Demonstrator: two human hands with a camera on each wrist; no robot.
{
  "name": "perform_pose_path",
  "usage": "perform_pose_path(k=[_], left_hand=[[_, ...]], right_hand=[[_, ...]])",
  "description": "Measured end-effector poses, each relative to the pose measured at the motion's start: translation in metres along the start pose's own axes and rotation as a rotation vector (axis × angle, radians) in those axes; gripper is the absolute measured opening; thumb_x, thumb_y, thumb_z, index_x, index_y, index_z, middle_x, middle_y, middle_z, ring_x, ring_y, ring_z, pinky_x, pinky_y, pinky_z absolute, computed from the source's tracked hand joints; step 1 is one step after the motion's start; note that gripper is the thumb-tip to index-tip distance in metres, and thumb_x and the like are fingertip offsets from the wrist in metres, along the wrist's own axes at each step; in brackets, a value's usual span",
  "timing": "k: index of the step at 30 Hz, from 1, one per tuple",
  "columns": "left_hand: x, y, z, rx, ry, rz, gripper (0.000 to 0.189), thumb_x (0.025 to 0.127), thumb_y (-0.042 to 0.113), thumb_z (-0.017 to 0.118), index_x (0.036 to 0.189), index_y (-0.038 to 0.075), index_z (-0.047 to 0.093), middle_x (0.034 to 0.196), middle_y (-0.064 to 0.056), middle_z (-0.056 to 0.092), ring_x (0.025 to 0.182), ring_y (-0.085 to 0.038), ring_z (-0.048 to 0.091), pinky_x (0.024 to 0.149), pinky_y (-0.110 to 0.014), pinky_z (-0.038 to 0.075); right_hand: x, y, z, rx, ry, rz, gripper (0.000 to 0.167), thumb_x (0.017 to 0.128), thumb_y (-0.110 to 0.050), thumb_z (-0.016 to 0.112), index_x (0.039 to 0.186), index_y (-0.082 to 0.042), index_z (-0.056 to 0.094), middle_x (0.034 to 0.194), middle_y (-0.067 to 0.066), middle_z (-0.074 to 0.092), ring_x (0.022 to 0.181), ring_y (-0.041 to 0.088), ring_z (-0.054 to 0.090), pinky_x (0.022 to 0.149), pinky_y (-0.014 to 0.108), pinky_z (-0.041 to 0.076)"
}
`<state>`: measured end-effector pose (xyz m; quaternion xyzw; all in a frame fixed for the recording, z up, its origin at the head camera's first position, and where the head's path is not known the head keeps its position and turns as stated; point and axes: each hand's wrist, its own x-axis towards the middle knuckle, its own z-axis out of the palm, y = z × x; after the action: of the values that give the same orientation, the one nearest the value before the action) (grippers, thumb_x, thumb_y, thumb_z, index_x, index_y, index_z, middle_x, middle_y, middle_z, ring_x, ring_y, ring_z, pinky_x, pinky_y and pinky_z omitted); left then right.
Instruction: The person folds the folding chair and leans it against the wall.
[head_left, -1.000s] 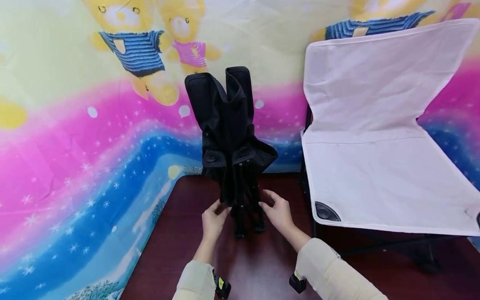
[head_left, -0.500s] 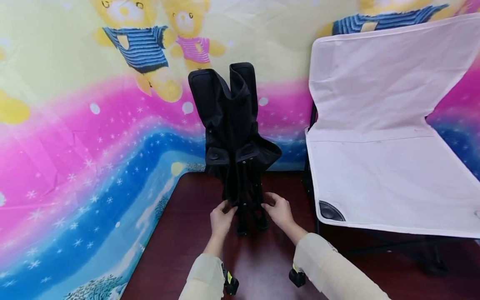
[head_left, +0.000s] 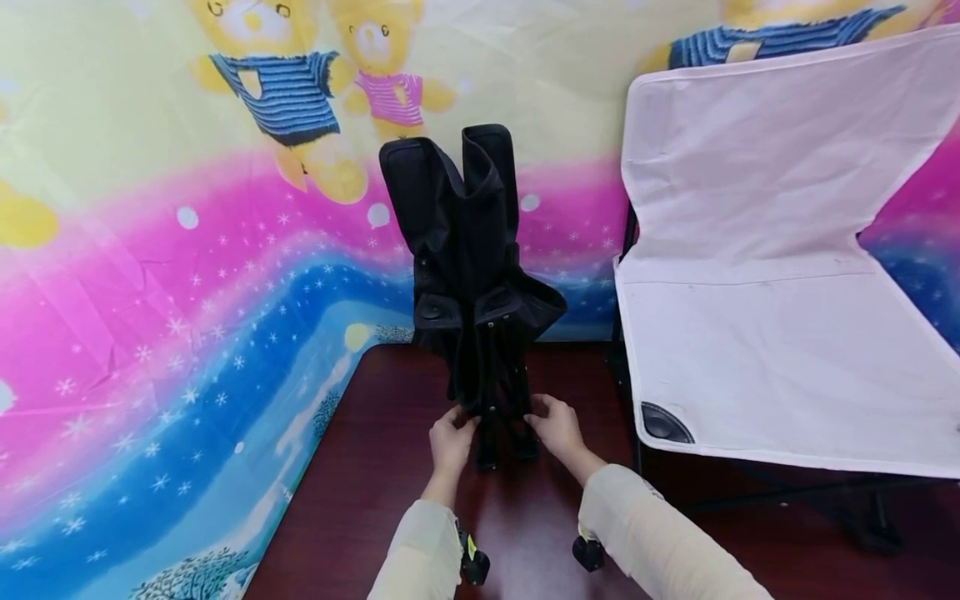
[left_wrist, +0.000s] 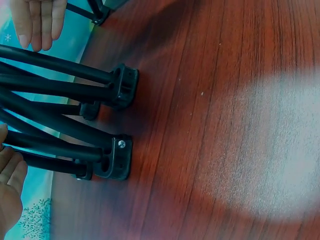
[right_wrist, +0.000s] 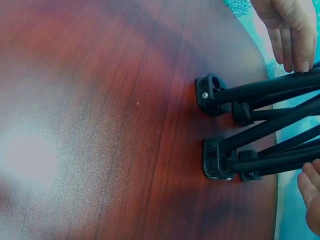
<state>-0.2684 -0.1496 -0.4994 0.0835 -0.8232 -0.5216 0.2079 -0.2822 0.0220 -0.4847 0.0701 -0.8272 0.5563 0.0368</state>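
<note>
A folded black camping chair (head_left: 472, 250) stands upright on the table, its fabric seat and back bunched together. Its bundled black legs (left_wrist: 60, 90) end in plastic feet (right_wrist: 215, 160) on the wood. My left hand (head_left: 452, 446) is at the legs from the left, thumb tip overlapping a tube in the head view. From the other side my right hand (head_left: 558, 427) reaches the legs at about the same height. Both wrist views show mostly straight fingers (left_wrist: 41, 27) right at the tubes. The upper parts of both hands' grip area are partly hidden behind the legs.
An unfolded white fabric chair (head_left: 750, 350) with dark legs stands on the right of the dark red table (head_left: 337, 492). Behind hangs a cartoon bear backdrop (head_left: 150, 333), covering the left and back. Black wrist cameras (head_left: 474, 560) hang under my sleeves.
My left hand has moved right, in closer to the legs, and my right hand has lowered slightly. The folded chair keeps its place; the head view has shifted a little.
</note>
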Motion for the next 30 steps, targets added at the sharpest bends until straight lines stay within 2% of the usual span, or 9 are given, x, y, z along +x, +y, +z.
perform_pose_path(k=[6,10,14,18,25,30], left_hand=[[0.001,-0.003,0.005,0.003,0.031,-0.035,0.014,0.072,0.008,0.067,0.086,0.003,0.068,0.077,-0.007,0.065,0.07,-0.017,0.059,0.061,-0.029,0.046],[0.002,-0.002,0.009,0.001,0.075,-0.072,0.012,0.072,0.009,0.067,0.082,0.002,0.068,0.074,-0.007,0.065,0.069,-0.019,0.059,0.064,-0.033,0.046],[0.003,-0.001,0.013,0.012,0.112,-0.083,0.01,0.072,0.009,0.066,0.079,0.002,0.068,0.071,-0.008,0.064,0.065,-0.021,0.058,0.063,-0.035,0.046],[0.005,0.0,0.015,0.031,0.124,-0.073,0.008,0.071,0.008,0.067,0.076,0.002,0.067,0.068,-0.007,0.064,0.064,-0.02,0.058,0.061,-0.034,0.046],[0.009,0.001,0.013,0.066,0.095,-0.032,0.007,0.071,0.01,0.067,0.072,0.003,0.066,0.066,-0.006,0.063,0.063,-0.02,0.057,0.061,-0.034,0.046],[0.008,0.001,0.009,0.076,0.076,-0.04,0.007,0.072,0.01,0.068,0.072,0.003,0.066,0.065,-0.005,0.062,0.061,-0.019,0.055,0.06,-0.033,0.045]], right_hand=[[0.002,0.002,0.004,-0.023,0.009,0.014,0.03,0.078,0.0,0.059,0.107,0.006,0.056,0.098,0.019,0.06,0.082,0.023,0.06,0.067,0.032,0.048],[0.006,0.005,0.006,-0.023,0.004,0.018,0.027,0.079,-0.001,0.058,0.106,0.006,0.056,0.096,0.019,0.06,0.063,0.025,0.059,0.056,0.029,0.047],[0.01,0.008,0.007,-0.04,0.002,0.028,0.025,0.08,-0.003,0.057,0.104,0.005,0.057,0.094,0.018,0.061,0.052,0.02,0.055,0.053,0.026,0.045],[0.013,0.008,0.008,-0.071,0.011,0.025,0.024,0.08,-0.003,0.057,0.103,0.004,0.057,0.093,0.016,0.061,0.057,0.015,0.055,0.057,0.028,0.046],[0.018,0.006,0.009,-0.12,0.039,-0.006,0.021,0.079,-0.003,0.059,0.098,0.004,0.059,0.088,0.015,0.062,0.079,0.024,0.058,0.068,0.035,0.047],[0.022,0.007,0.01,-0.145,0.04,-0.003,0.015,0.08,-0.006,0.059,0.092,0.002,0.061,0.086,0.013,0.063,0.078,0.024,0.058,0.067,0.035,0.046]])
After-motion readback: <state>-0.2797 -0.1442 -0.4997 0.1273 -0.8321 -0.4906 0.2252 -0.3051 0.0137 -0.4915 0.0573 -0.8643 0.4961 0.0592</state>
